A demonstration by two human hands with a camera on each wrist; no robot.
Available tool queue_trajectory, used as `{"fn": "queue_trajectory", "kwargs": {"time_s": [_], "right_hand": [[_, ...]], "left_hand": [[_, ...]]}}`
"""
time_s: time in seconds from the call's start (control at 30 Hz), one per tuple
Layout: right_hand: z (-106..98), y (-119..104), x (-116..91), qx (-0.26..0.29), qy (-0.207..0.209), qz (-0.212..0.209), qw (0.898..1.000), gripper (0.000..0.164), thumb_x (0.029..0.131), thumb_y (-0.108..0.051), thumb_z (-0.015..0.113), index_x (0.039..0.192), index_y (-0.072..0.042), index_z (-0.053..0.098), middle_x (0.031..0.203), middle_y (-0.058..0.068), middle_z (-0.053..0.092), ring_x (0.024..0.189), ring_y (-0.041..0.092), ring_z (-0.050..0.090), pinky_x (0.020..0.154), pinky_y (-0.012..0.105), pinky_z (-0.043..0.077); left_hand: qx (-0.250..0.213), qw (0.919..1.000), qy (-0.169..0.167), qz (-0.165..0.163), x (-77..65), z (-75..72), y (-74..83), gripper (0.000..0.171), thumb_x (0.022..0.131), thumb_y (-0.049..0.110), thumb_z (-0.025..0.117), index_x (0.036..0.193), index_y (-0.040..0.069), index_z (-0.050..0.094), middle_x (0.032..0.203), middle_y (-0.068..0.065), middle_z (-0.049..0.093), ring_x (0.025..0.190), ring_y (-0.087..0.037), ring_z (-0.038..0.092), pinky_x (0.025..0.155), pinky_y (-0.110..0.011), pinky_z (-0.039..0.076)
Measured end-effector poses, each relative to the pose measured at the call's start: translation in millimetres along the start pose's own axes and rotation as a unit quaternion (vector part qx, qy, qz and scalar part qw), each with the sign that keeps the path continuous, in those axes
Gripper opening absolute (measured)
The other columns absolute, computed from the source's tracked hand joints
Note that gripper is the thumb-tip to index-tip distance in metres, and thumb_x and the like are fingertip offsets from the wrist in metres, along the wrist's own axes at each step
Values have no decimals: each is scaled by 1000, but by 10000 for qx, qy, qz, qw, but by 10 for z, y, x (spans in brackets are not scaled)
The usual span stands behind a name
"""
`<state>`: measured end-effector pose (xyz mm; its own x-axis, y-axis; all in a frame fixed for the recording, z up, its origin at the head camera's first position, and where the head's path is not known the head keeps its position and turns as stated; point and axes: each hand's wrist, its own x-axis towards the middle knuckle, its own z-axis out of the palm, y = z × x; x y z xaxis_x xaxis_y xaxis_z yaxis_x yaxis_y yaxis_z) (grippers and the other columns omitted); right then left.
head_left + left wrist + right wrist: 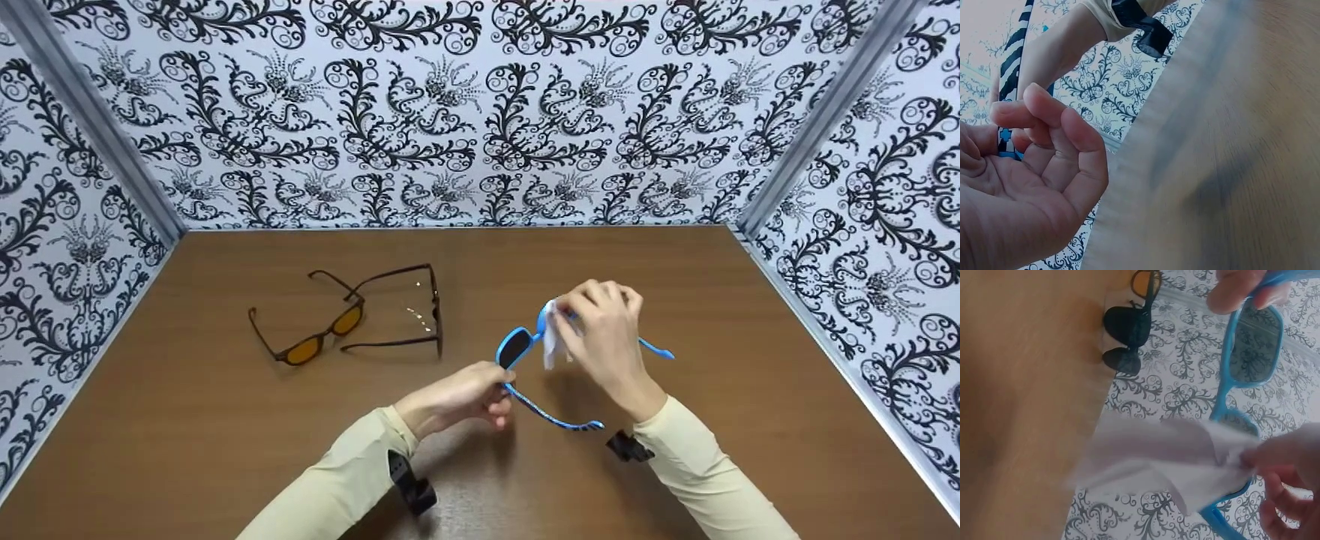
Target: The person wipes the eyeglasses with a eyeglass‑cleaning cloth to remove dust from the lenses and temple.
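Blue-framed sunglasses (515,348) with dark lenses and open temples are held up above the table. My left hand (465,397) pinches them at the left hinge, and a black-and-white striped temple (1012,62) shows there in the left wrist view. My right hand (604,330) pinches a white cloth (551,337) over the other lens. In the right wrist view the cloth (1157,453) hangs across that lens and covers part of it. The right temple tip (658,349) sticks out beyond my right hand.
On the brown table (247,435), to the left, lie glasses with orange lenses (306,349) and a dark-framed pair (437,307), temples open. Patterned panels (450,112) enclose the back and sides. Each sleeve carries a black wrist camera (411,484).
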<state>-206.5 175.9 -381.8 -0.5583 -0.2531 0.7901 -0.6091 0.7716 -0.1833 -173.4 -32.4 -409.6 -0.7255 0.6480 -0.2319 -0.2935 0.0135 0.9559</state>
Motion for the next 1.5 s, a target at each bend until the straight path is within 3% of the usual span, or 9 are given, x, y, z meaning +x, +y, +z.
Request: {"fn": "queue_trajectory", "kwargs": {"time_s": [0.13, 0.3, 0.53, 0.73, 0.9, 1.07, 1.23, 1.4, 1.5], "right_hand": [[-15, 9, -16, -163, -449, -93, 9988, 11, 77, -13, 81, 79, -13, 70, 81, 0, 60, 85, 26, 53, 88, 56, 31], [-29, -24, -72, -711, -939, 334, 9925, 13, 76, -12, 80, 76, -12, 68, 81, 2, 58, 85, 27, 53, 83, 54, 36], [-15, -60, -88, -791, -239, 945, 9921, 12, 79, -2, 69, 84, -1, 58, 83, 13, 51, 76, 32, 53, 68, 51, 43], [-14, -48, -54, -156, 139, 507, 9985, 13, 80, 0, 73, 84, -2, 61, 83, 10, 52, 76, 29, 54, 76, 51, 41], [-15, -48, -33, 135, -5, -23, 9999, 12, 78, -5, 78, 83, -8, 67, 83, 4, 57, 78, 24, 54, 81, 47, 39], [-31, -55, -40, 62, -369, -133, 9992, 16, 74, -7, 83, 80, -13, 69, 80, 0, 59, 80, 23, 53, 80, 46, 37], [-46, -79, -66, -230, -413, 117, 9988, 17, 74, -6, 82, 77, -10, 66, 79, 2, 56, 77, 25, 53, 76, 46, 41], [-31, -83, -65, -499, 56, 642, 9967, 15, 75, 1, 74, 78, -3, 60, 79, 9, 51, 69, 27, 53, 63, 44, 46], [-14, -71, -55, -168, 328, 714, 9968, 16, 75, 5, 73, 80, -2, 60, 81, 10, 51, 69, 27, 54, 61, 43, 47]], "left_hand": [[-44, 10000, 8, -8, 10, 1, -12, 16, 93, 15, 42, 78, 11, 44, 55, 2, 39, 50, -9, 49, 57, -25, 47], [1, 10000, 25, -19, 9, -10, -30, 15, 92, 15, 43, 78, 11, 44, 55, 2, 39, 50, -9, 50, 57, -25, 48], [121, 9999, -85, 69, -24, -20, -34, 16, 93, 15, 44, 77, 11, 44, 54, 1, 40, 50, -10, 51, 57, -26, 49], [169, 9996, -71, 193, -47, -24, -17, 16, 93, 15, 44, 78, 11, 43, 54, 1, 41, 52, -10, 51, 57, -25, 48], [82, 9997, -44, 215, -44, -36, -15, 17, 94, 15, 43, 77, 11, 44, 55, 1, 41, 53, -9, 49, 58, -25, 48], [102, 9997, -31, 220, -53, -28, -3, 19, 93, 15, 43, 75, 12, 44, 54, 2, 43, 52, -8, 49, 57, -24, 49], [126, 9996, -55, 255, -67, -15, 9, 20, 93, 13, 43, 73, 12, 44, 53, 2, 42, 52, -8, 48, 56, -23, 48], [142, 9995, -66, 258, -66, -15, -6, 18, 94, 13, 43, 76, 11, 44, 54, 1, 42, 51, -9, 49, 56, -24, 48], [130, 9996, 27, 251, -57, -24, -27, 15, 94, 14, 43, 79, 10, 44, 55, 1, 43, 52, -9, 50, 57, -24, 48]]}}
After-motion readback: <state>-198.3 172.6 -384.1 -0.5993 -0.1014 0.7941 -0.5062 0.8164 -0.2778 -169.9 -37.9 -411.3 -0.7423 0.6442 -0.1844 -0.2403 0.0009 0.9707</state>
